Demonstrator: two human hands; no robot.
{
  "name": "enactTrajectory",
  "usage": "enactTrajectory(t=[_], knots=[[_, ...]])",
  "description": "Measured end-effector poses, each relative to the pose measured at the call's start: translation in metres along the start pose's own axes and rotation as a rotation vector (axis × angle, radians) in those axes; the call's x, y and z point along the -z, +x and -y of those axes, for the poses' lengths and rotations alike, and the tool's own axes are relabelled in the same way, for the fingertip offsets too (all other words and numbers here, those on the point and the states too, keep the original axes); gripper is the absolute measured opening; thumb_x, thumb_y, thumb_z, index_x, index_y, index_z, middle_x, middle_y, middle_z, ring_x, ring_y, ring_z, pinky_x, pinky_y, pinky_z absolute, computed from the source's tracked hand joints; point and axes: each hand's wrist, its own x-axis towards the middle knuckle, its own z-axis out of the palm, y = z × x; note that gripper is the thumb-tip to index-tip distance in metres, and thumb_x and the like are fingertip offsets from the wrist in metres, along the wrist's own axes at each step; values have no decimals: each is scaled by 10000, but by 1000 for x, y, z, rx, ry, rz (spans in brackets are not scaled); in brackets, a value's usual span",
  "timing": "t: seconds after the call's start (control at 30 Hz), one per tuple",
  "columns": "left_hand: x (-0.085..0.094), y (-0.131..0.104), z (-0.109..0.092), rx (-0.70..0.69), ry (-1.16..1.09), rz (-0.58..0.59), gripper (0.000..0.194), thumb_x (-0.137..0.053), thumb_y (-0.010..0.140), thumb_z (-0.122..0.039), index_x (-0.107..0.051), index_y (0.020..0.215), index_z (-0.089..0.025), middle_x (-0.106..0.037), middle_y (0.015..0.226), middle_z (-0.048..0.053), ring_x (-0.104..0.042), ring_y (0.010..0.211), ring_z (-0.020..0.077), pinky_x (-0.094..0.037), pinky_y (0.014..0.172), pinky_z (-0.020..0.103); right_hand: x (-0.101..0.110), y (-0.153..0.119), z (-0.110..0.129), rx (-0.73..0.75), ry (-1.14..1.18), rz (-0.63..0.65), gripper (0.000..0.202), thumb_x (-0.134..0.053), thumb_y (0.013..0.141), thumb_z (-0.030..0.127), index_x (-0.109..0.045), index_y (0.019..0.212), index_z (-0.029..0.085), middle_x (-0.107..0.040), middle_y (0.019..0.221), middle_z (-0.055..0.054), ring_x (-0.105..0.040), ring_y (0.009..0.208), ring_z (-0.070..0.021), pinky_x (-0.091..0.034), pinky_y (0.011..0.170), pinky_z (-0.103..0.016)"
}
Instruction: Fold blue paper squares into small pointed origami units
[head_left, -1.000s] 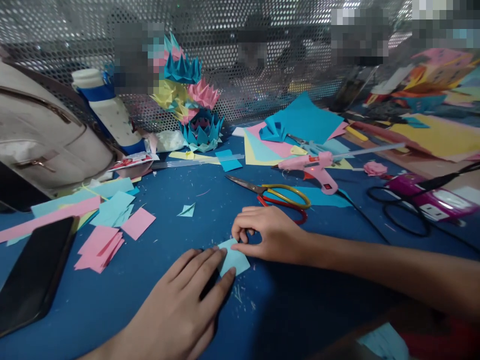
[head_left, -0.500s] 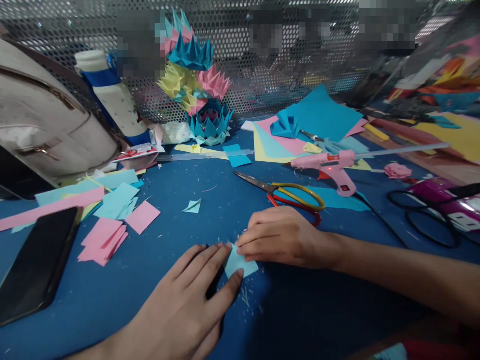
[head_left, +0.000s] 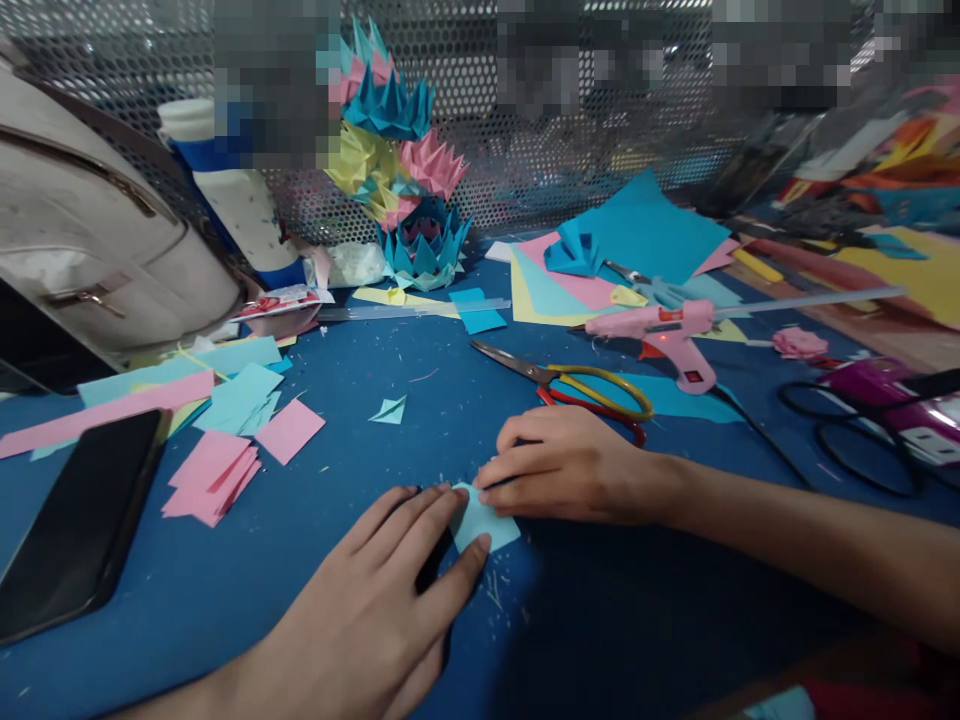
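Note:
A small light blue square of paper (head_left: 491,527) lies on the blue table between my two hands. My left hand (head_left: 375,590) holds it down from the left, with the fingertips on its far left edge and the thumb on its near part. The fingers of my right hand (head_left: 577,465) are bent together and pinch the far corner, partly hiding it. Beyond them rests a small folded light blue piece (head_left: 389,410). Scissors with yellow and red handles (head_left: 600,390) lie just past my right hand.
Pink paper squares (head_left: 214,475) and light blue squares (head_left: 240,400) lie left, near a black phone (head_left: 82,530). A pink glue gun (head_left: 675,335) with a cord lies right. Folded paper flowers (head_left: 424,245), a bottle (head_left: 240,210) and a bag (head_left: 112,220) stand behind.
The fingers of my right hand have shifted slightly at the paper's far corner. My left hand keeps its place on the paper. The whole view has moved a little.

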Motion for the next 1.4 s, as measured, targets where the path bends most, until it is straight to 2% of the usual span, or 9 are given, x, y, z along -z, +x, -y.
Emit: enactTrajectory(t=[0.13,0.43,0.63,0.8,1.0,1.17,1.4], knots=[[-3,-1,-2,16,-11,-46,472,-454,882,-119,-567,1340,-143,-534,1395,217,-499,1313,323,-506,1006,517,1,0,1,78,-64,-18,305,-416,1064,319,-706,1051,227,-719,1029,-43,-581,887,-152,-404,718,-292],[-8,-3,1,-8,-8,-30,512,-429,871,-106,-552,1366,-148,-502,1445,207,-422,1393,312,-492,1041,513,-1,1,6,21,-22,-24,261,-457,1052,306,-704,1027,224,-718,1016,-14,-563,850,-140,-417,700,-282],[0,1,0,-14,14,-19,524,-433,842,-69,-563,1346,-128,-547,1395,224,-504,1335,328,-551,979,518,-4,1,8,0,-33,-78,198,-532,1023,294,-708,1008,205,-721,1046,-3,-543,853,-136,-429,733,-285],[1,3,-1,-23,19,-18,527,-433,832,-65,-578,1336,-121,-592,1332,222,-555,1282,335,-570,953,518,-4,0,8,26,-39,-102,137,-592,990,272,-702,992,189,-718,1024,1,-523,826,-131,-414,701,-282],[-4,-1,1,-1,35,-57,503,-410,885,-109,-572,1359,-145,-596,1351,182,-534,1308,310,-535,1017,502,-3,0,6,1,46,-60,154,-578,999,275,-698,993,178,-719,1035,-22,-544,830,-130,-400,700,-266],[1,1,2,-1,65,18,459,-399,965,-171,-546,1399,-132,-618,1365,122,-548,1301,262,-484,1082,443,-2,1,6,28,50,-63,153,-583,994,264,-709,985,177,-716,1024,-27,-530,841,-142,-402,706,-279],[-6,0,1,38,67,43,496,-327,1035,-285,-443,1489,-122,-579,1418,102,-513,1318,240,-393,1128,429,1,4,3,29,67,-15,119,-620,970,260,-709,961,182,-712,1023,-10,-518,851,-138,-408,710,-275]])
